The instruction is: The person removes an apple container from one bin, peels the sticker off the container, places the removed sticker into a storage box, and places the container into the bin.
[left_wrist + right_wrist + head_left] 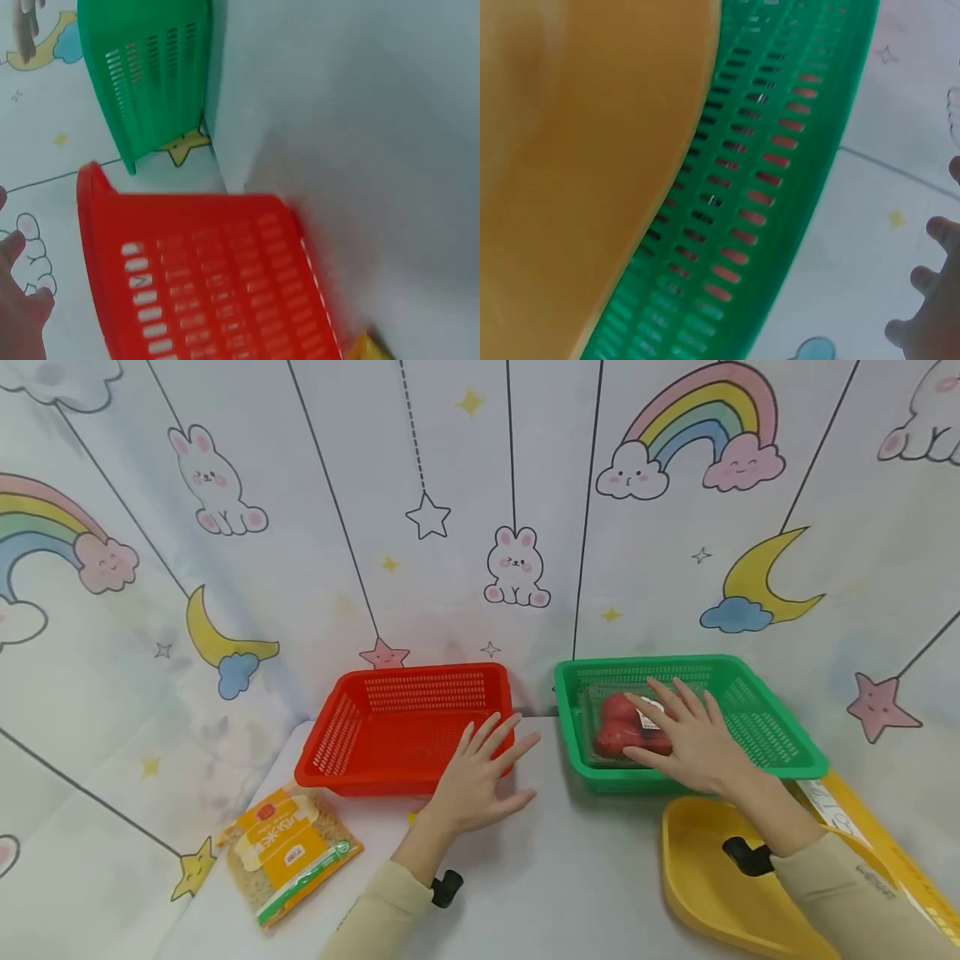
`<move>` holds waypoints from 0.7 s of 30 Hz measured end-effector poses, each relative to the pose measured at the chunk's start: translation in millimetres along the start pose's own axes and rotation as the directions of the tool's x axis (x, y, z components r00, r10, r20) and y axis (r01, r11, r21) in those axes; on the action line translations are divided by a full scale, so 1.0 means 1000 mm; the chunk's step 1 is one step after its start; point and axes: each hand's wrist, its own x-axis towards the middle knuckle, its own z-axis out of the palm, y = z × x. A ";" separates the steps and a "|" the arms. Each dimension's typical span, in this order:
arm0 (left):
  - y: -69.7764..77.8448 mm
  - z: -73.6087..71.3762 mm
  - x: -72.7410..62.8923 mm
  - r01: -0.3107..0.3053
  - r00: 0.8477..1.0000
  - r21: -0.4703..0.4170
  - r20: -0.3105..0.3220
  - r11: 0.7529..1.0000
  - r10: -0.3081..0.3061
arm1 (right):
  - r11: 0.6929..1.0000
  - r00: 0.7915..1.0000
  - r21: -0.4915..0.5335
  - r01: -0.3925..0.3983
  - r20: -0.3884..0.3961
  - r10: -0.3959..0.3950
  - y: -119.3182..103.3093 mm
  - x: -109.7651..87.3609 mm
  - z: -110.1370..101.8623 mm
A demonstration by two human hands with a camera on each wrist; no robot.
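Observation:
My right hand (696,745), fingers spread, is over the green basket (787,770). Below its fingers, inside that basket, lies a clear plastic pack of red round fruit (617,737) with a white label, partly covered by the fingers. My left hand (471,785) also has its fingers spread and holds nothing; it overlaps the near right corner of the red basket (405,752), whose inside shows bare. In the left wrist view, fingertips of the left hand (22,300) appear beside the red basket's wall. The right wrist view has the right hand (934,292) beyond the green rim.
An orange and clear bag of grains (288,852) lies at the left, touching the red basket's front. A yellow basin (697,877) stands at the right under my right forearm, beside a yellow strip (892,843). A small yellow thing (367,346) sits by the red basket. A cartoon-printed curtain backs the table.

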 end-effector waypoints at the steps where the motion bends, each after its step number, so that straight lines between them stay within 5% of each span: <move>1: 0.002 0.004 0.003 -0.001 1.000 -0.021 -0.014 1.000 0.001 | 1.000 1.000 0.002 -0.014 0.003 0.014 0.004 0.000 0.001; 8: 0.026 0.025 0.032 -0.015 0.997 -0.100 -0.071 0.995 0.008 | 0.992 0.992 0.036 -0.123 0.030 0.122 0.034 -0.002 0.006; 14: 0.047 0.042 0.050 0.116 0.992 -0.151 -0.026 0.982 -0.121 | 0.976 0.976 0.056 -0.209 0.075 0.205 0.061 -0.002 0.014; 21: 0.061 0.063 0.057 0.290 0.957 -0.319 0.094 0.902 -0.275 | 0.952 0.956 0.135 -0.275 0.141 0.256 0.081 -0.001 0.020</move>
